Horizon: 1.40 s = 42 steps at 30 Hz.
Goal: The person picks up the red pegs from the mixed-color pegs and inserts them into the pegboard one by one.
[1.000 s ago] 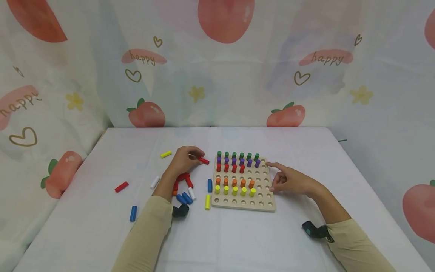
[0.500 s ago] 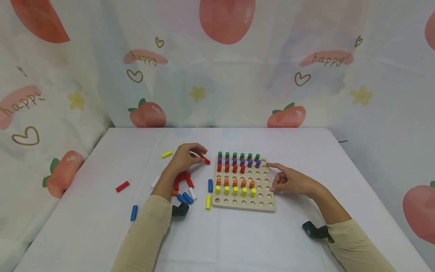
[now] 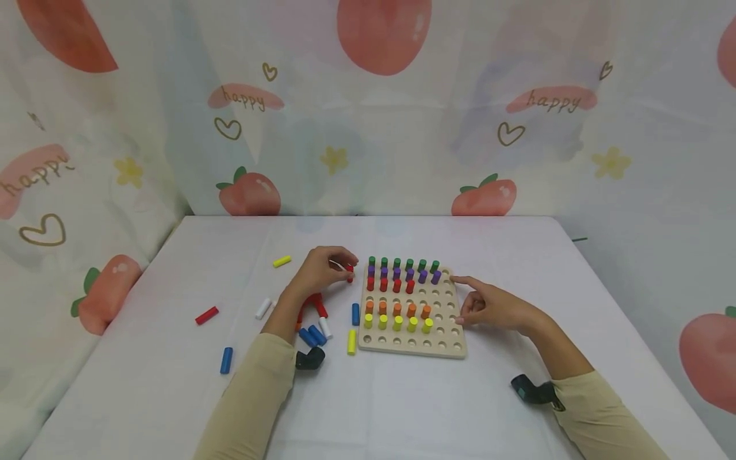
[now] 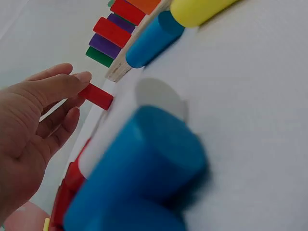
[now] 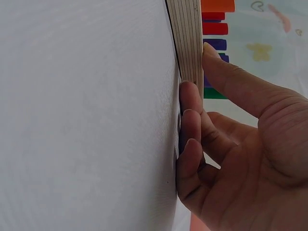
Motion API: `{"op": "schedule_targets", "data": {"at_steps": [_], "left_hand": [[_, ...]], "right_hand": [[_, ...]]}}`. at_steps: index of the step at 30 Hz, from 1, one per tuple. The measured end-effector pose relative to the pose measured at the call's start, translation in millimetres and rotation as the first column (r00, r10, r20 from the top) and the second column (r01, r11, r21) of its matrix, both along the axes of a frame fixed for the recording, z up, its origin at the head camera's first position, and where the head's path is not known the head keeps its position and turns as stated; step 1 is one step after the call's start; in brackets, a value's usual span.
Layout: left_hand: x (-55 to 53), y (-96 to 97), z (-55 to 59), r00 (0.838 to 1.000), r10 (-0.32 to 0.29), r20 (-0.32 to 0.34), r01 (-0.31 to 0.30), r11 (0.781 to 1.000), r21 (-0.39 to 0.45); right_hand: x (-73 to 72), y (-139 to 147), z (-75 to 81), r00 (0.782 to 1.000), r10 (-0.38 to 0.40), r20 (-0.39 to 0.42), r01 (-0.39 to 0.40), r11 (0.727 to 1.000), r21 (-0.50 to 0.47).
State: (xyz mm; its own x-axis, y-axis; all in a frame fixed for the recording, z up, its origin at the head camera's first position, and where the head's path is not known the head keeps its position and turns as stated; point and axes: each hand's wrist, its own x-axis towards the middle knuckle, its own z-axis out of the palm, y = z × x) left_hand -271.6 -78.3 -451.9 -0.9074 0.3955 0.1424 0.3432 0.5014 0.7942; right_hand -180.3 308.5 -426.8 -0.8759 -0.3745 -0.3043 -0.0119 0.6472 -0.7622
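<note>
My left hand [image 3: 322, 267] pinches a red peg [image 4: 100, 97] between thumb and fingertips, just left of the wooden pegboard [image 3: 397, 349]. In the head view that peg stands roughly upright. Green, purple, red, orange and yellow pegs fill parts of the board's rows. At the board's right side, my right hand [image 3: 497, 308] grips the edge: in the right wrist view the thumb lies over the top face and curled fingers [image 5: 190, 96] meet the side. The red row [image 3: 397, 285] holds fewer pegs than the purple row behind it.
Loose red, blue [image 3: 317, 335] and white [image 3: 324, 328] pegs lie beneath and beside my left forearm. A blue peg [image 3: 355, 314] and a yellow peg [image 3: 351, 342] lie along the board's left edge. Farther left are a red peg [image 3: 206, 315] and another blue one [image 3: 227, 360].
My left hand has shifted slightly right toward the board, and the red peg in its fingers has turned from slanting to nearly upright. My right hand and the board stay put.
</note>
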Motion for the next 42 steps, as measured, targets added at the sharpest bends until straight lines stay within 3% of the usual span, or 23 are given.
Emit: {"op": "schedule_targets", "data": {"at_steps": [10, 22, 33, 42], "left_hand": [[3.3, -0.1, -7.2, 0.998, 0.046, 0.035, -0.047, 0.999, 0.021], [7.3, 0.2, -7.4, 0.996, 0.061, 0.067, -0.058, 0.997, -0.04], [5.0, 1.9, -6.5, 0.998, 0.06, 0.007, -0.06, 0.998, -0.012], [3.0, 8.3, 5.2, 0.997, 0.034, -0.065, -0.034, 0.999, 0.007]], "right_hand": [[0.0, 1.5, 0.8, 1.0, -0.004, -0.005, 0.004, 1.0, 0.006], [0.0, 1.8, -0.7, 1.0, -0.007, -0.005, 0.007, 1.0, -0.004], [2.2, -1.1, 0.2, 1.0, -0.005, -0.017, 0.005, 1.0, -0.001], [0.1, 2.4, -0.1, 1.0, -0.001, -0.016, 0.001, 1.0, 0.007]]}}
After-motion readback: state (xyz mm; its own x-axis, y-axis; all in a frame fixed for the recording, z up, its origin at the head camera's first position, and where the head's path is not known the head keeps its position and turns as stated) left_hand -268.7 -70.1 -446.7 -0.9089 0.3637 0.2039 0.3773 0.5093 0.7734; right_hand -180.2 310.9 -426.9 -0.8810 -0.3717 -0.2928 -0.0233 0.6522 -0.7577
